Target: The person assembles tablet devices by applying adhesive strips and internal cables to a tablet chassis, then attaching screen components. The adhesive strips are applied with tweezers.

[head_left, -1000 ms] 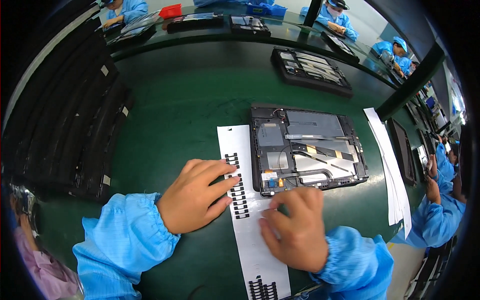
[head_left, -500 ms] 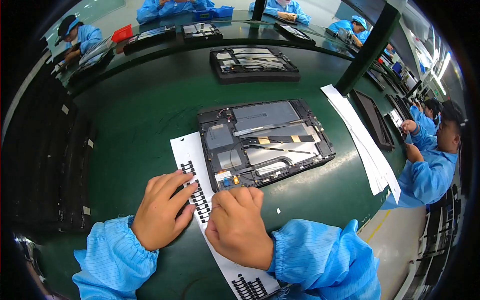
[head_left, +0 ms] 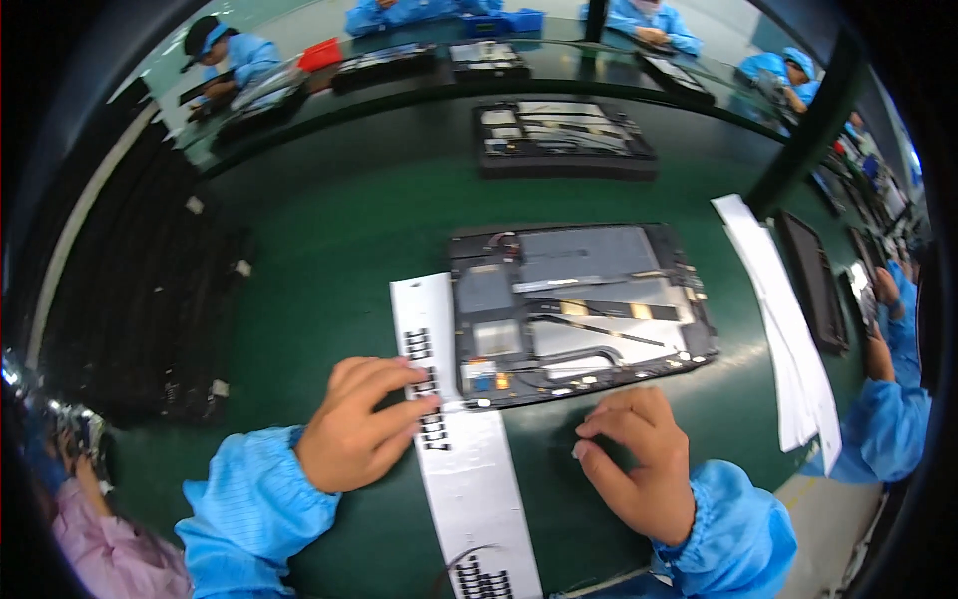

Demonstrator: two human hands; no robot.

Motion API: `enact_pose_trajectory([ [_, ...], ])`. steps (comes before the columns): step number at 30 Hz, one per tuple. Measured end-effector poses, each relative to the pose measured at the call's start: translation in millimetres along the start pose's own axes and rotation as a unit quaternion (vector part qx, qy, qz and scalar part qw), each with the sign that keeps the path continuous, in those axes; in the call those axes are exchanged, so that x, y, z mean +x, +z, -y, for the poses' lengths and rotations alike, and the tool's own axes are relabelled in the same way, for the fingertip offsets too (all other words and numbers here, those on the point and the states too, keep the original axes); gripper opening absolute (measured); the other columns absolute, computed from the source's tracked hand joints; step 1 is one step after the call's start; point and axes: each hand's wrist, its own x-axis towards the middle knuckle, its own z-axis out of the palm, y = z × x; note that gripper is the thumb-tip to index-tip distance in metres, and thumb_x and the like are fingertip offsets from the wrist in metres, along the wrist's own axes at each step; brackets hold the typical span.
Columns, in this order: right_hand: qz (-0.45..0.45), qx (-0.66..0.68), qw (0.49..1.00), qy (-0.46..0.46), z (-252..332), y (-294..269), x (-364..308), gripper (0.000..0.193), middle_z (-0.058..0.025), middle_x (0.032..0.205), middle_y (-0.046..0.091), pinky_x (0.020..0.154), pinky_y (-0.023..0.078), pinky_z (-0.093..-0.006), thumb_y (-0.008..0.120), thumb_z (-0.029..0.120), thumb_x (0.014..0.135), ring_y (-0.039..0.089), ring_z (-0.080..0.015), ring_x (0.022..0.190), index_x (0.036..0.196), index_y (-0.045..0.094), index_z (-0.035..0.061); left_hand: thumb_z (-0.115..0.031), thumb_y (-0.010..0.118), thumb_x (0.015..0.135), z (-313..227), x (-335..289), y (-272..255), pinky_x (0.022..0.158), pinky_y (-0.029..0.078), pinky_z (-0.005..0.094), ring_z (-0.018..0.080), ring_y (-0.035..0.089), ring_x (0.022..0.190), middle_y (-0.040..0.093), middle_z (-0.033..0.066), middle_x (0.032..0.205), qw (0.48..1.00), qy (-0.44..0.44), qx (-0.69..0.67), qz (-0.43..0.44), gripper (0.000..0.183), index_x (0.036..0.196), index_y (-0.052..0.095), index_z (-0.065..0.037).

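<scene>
A long white paper strip (head_left: 474, 469) with rows of small black adhesive pieces (head_left: 434, 429) lies on the green table. My left hand (head_left: 359, 429) rests over the strip's left edge, fingers spread among the black pieces. To the right, my right hand (head_left: 644, 464) hovers off the strip, thumb and index tips slightly apart; I make out nothing held between them. Just beyond both hands sits an opened tablet-like device (head_left: 584, 309), its grey battery, ribbon cables and silver plate exposed. Its lower left corner overlaps or touches the strip.
Another opened device (head_left: 564, 140) sits farther back. White paper strips (head_left: 783, 329) and a black tray (head_left: 813, 280) lie on the right by a dark post (head_left: 813, 130). Black stacked cases (head_left: 130, 290) rise at left. Co-workers in blue sit at the far bench and right.
My right hand has left the strip and moved right, its pinch loosened. My left hand stays at the strip. The whole view has shifted, and the lower part of the strip is uncovered.
</scene>
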Motion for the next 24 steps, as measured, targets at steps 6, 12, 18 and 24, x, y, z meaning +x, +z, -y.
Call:
enact_pose_trajectory([
  [6,0.139,-0.015,0.988,-0.064,16.8,50.1,3.1,0.008,-0.0085,0.07,0.05,0.059,0.043,-0.0332,0.063,0.005,0.067,0.052,-0.0245,0.065,0.071,0.057,0.0022,-0.004,0.065,0.068,2.2,-5.1,3.3,0.079,0.038,0.0368,0.0252,0.051,0.095,0.055,0.0097,0.1,1.0,-0.002,-0.02,-0.009,0.026,0.094,0.064,-0.007],
  [12,0.13,-0.058,0.986,-0.084,22.9,78.8,9.7,0.008,-0.01,0.07,0.049,0.057,0.041,-0.0342,0.061,0.004,0.067,0.05,-0.0253,0.063,0.07,0.054,0.0008,-0.005,0.063,0.068,3.3,-5.3,7.9,0.081,0.038,0.0376,0.0254,0.051,0.096,0.055,0.0096,0.101,1.0,0.006,-0.023,-0.021,0.026,0.094,0.062,-0.006],
  [18,0.124,-0.058,0.983,-0.12,26.2,81.6,11.5,0.015,-0.01,0.069,0.048,0.057,0.041,-0.0343,0.063,0.002,0.062,0.05,-0.0257,0.062,0.072,0.052,0.0015,-0.005,0.062,0.068,7.7,-4.7,13.9,0.082,0.037,0.0392,0.0263,0.05,0.097,0.054,0.0098,0.103,0.998,0.022,-0.041,-0.037,0.028,0.096,0.061,-0.006],
  [24,0.113,0.069,0.987,-0.092,26.3,76.8,8.1,0.015,-0.01,0.07,0.049,0.056,0.041,-0.0347,0.062,0.0,0.061,0.05,-0.026,0.061,0.071,0.052,0.001,-0.005,0.063,0.066,5.7,-10.4,7.6,0.081,0.038,0.0396,0.0268,0.051,0.097,0.055,0.01,0.103,1.0,0.009,-0.009,-0.024,0.032,0.098,0.061,-0.007],
])
